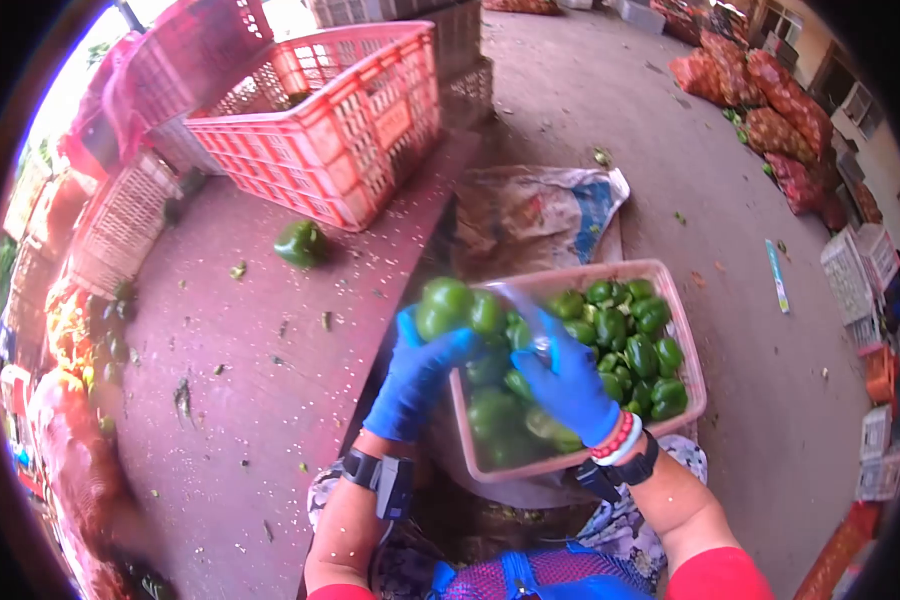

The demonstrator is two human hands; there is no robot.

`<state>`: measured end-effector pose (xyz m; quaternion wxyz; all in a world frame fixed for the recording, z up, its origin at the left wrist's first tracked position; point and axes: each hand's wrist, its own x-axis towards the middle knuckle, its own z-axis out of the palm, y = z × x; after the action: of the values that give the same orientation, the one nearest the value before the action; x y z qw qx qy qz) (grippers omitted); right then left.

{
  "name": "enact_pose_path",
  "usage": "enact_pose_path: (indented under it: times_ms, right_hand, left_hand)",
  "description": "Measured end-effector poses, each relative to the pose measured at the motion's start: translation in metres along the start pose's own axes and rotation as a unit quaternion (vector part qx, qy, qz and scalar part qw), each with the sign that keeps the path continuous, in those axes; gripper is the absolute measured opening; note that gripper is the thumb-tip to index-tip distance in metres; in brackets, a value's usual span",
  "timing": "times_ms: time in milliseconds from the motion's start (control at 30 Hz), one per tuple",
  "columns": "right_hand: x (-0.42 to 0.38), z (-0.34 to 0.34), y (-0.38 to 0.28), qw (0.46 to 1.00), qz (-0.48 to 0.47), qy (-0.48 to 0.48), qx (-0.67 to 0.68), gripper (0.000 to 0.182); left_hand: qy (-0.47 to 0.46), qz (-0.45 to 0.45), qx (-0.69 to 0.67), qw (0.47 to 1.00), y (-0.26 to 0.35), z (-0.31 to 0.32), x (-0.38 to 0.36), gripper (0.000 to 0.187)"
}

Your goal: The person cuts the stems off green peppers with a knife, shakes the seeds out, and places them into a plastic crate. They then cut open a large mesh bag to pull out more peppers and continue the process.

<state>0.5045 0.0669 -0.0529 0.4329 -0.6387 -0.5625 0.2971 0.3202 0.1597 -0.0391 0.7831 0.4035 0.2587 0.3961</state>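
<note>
Blue gloves cover both hands. My left hand (415, 375) is closed round a green pepper (444, 308) at the left rim of a pink crate (695, 345). Over the crate, my right hand (565, 380) grips a knife (520, 305); its blade is blurred and points up and left, towards the held pepper. Many green peppers (642, 354) fill the crate, which stands in front of my lap. Those beneath my hands are smeared or partly hidden.
On the reddish surface (240, 400) at left lie a loose green pepper (301, 244) and scraps. A red plastic crate (320, 130) stands beyond. A crumpled sack (525, 215) lies behind the pink crate. Full net sacks (770, 100) are at the far right.
</note>
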Motion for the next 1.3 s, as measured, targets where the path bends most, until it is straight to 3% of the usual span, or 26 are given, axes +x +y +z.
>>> enact_pose_path:
  times_ms: [67,133,167,300,533,700,800,900,1000,1200,1300]
  right_hand:
    - [-0.002,0.005,0.002,0.993,-0.067,0.048,-0.086,0.060]
    - [-0.003,0.012,0.009,0.986,-0.113,0.080,-0.096,0.065]
    - [-0.003,0.014,0.011,0.976,-0.146,0.087,-0.133,0.068]
    - [-0.005,0.014,0.010,0.977,-0.126,0.052,-0.161,0.067]
    - [-0.003,0.028,0.030,0.941,-0.134,0.088,-0.299,0.069]
    - [-0.005,0.031,0.036,0.933,-0.168,0.091,-0.306,0.073]
    - [-0.007,0.030,0.034,0.952,-0.144,0.049,-0.267,0.078]
    - [-0.008,0.031,0.038,0.961,-0.139,0.048,-0.234,0.079]
    - [-0.010,0.031,0.036,0.967,-0.094,0.023,-0.236,0.080]
    - [-0.007,0.030,0.044,0.936,-0.201,0.100,-0.271,0.079]
    - [-0.014,0.029,0.052,0.955,-0.130,0.023,-0.267,0.082]
  left_hand:
    - [-0.049,-0.019,0.044,0.998,-0.017,-0.019,0.011,0.064]
    - [0.040,-0.010,0.112,0.993,-0.023,-0.014,0.006,0.068]
    - [0.042,-0.008,0.084,0.996,-0.022,-0.009,0.005,0.061]
    - [0.060,-0.035,0.117,0.991,-0.028,-0.011,0.004,0.064]
    - [0.078,-0.067,0.215,0.971,-0.033,-0.003,-0.002,0.062]
    - [0.098,-0.036,0.242,0.965,-0.037,-0.008,-0.004,0.063]
    - [0.110,-0.008,0.164,0.980,-0.040,-0.008,-0.003,0.071]
    - [0.094,-0.033,0.151,0.983,-0.032,-0.003,-0.006,0.063]
    - [0.110,-0.022,0.232,0.966,-0.037,-0.007,-0.004,0.062]
    - [0.071,-0.043,0.155,0.984,-0.031,-0.002,-0.005,0.060]
    - [0.076,-0.054,0.142,0.985,-0.041,-0.005,-0.004,0.057]
